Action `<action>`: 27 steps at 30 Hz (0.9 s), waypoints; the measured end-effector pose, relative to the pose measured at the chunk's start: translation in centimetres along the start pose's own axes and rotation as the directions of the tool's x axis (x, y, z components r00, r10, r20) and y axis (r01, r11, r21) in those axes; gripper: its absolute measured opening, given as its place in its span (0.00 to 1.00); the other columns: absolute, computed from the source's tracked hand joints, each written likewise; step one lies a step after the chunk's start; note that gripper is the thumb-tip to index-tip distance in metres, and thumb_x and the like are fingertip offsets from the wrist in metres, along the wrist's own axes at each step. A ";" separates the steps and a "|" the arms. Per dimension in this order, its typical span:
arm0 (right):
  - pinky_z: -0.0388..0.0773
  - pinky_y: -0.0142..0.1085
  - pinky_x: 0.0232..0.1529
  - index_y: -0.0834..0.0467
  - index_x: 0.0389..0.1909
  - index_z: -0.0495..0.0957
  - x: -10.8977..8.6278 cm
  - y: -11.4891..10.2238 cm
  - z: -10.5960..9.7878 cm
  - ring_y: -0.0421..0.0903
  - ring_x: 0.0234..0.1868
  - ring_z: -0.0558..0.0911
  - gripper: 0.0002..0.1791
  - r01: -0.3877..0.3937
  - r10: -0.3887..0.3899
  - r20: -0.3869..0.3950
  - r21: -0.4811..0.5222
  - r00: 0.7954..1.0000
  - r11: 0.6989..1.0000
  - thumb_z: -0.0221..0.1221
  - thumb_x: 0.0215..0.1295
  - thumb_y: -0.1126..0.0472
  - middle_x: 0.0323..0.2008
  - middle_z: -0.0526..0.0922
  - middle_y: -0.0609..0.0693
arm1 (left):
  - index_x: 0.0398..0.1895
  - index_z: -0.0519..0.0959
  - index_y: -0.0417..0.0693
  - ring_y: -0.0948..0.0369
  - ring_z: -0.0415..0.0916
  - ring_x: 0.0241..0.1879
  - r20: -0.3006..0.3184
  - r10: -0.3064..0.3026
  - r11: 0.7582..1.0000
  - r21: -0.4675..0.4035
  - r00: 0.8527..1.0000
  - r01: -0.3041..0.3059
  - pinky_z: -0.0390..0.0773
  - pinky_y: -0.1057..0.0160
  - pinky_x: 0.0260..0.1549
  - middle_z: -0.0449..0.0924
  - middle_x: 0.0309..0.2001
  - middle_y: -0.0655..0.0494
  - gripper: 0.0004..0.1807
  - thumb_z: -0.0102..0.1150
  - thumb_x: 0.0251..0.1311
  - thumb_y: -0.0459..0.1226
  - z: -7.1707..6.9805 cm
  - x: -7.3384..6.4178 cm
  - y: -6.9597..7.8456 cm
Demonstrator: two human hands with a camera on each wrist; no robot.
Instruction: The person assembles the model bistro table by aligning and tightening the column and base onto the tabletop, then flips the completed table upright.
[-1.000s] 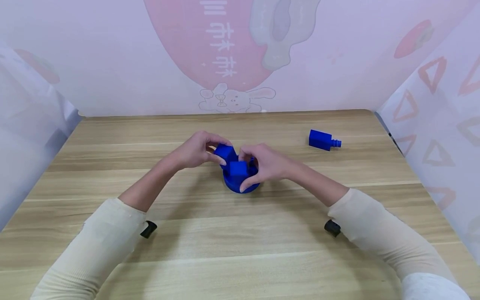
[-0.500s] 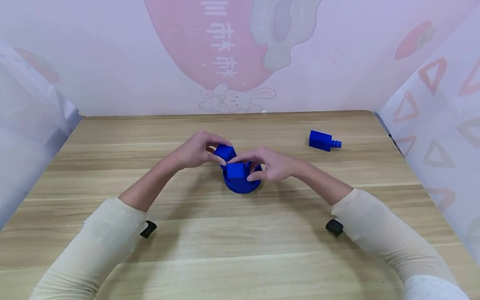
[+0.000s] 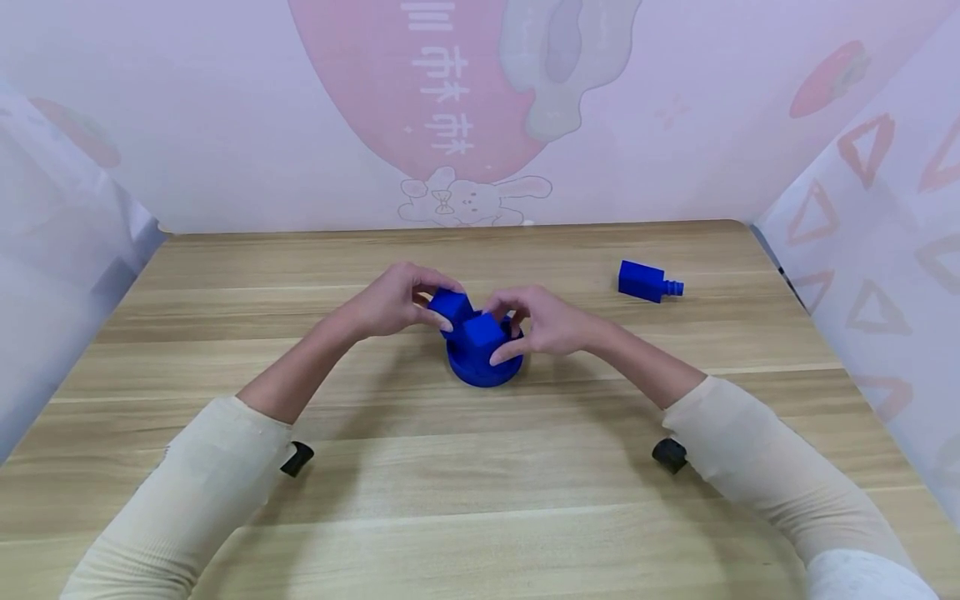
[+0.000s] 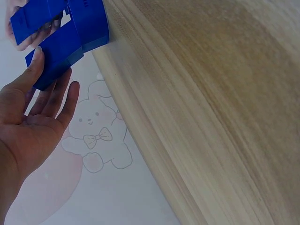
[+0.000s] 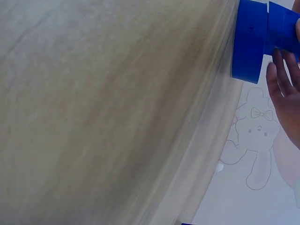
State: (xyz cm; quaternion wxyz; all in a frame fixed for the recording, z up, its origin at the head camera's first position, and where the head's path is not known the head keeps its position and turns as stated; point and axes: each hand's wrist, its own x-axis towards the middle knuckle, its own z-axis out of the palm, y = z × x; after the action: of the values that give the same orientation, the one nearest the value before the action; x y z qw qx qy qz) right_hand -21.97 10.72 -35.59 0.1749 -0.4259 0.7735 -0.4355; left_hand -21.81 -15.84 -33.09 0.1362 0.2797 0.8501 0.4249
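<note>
A round blue base [image 3: 483, 375] stands on the wooden table near the middle of the head view. Two square blue blocks rise from it at a slant. My left hand [image 3: 393, 300] holds the left block [image 3: 448, 305] between thumb and fingers, as the left wrist view also shows. My right hand [image 3: 547, 321] has thumb and fingers round the right block [image 3: 482, 332], which sits with a corner toward me. The blocks' lower ends are hidden. In the right wrist view the base [image 5: 248, 42] shows from the side, with several fingertips against the block above it.
A loose blue block [image 3: 641, 281] with a ribbed peg lies on the table [image 3: 480, 500] at the back right. A printed white wall [image 3: 240, 117] rises behind the table's far edge, with more panels at both sides.
My right hand's fingers stretched over the right block, then drew back to its right side. That block has turned from flat-facing to corner-facing. My left hand has stayed in place.
</note>
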 end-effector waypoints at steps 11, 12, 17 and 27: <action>0.71 0.33 0.27 0.61 0.32 0.72 -0.4 0.0 0.4 0.52 0.24 0.74 0.28 -0.017 0.010 -0.096 -0.064 0.995 0.998 0.85 0.41 0.63 0.27 0.78 0.56 | 0.56 0.83 0.30 0.46 0.85 0.50 -0.003 -0.007 1.000 0.000 1.000 0.007 0.83 0.48 0.54 0.84 0.54 0.37 0.23 0.75 0.54 0.24 -0.1 0.0 -0.2; 0.74 0.34 0.29 0.63 0.36 0.74 -0.5 0.0 0.3 0.51 0.27 0.76 0.28 -0.018 0.012 -0.088 -0.068 0.996 0.997 0.85 0.42 0.63 0.29 0.81 0.55 | 0.55 0.83 0.30 0.46 0.85 0.50 -0.004 -0.008 1.000 0.000 1.000 0.008 0.83 0.48 0.54 0.84 0.54 0.36 0.23 0.75 0.54 0.24 -0.1 0.0 -0.2; 0.85 0.40 0.44 0.68 0.62 0.76 -0.7 0.2 -0.4 0.51 0.48 0.82 0.40 0.005 -0.006 -0.018 -0.040 1.000 0.999 0.82 0.49 0.62 0.53 0.85 0.58 | 0.55 0.83 0.30 0.46 0.85 0.50 -0.004 -0.004 1.000 0.000 1.000 0.004 0.83 0.48 0.55 0.85 0.53 0.36 0.23 0.75 0.54 0.24 -0.1 0.0 -0.2; 0.83 0.45 0.57 0.69 0.67 0.73 -0.7 0.6 -0.3 0.54 0.60 0.82 0.33 0.004 -0.011 0.051 0.149 0.999 0.989 0.71 0.61 0.72 0.64 0.80 0.62 | 0.55 0.83 0.31 0.46 0.85 0.50 0.001 -0.007 1.000 0.012 1.000 0.007 0.83 0.48 0.55 0.85 0.54 0.37 0.22 0.75 0.55 0.25 0.0 0.2 -0.2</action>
State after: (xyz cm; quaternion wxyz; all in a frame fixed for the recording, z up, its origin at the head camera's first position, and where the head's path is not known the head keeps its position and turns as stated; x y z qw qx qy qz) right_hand -22.08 11.59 -35.99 0.2244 -0.4256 0.7325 -0.4815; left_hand -22.03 -15.80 -33.20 0.1366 0.2776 0.8535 0.4192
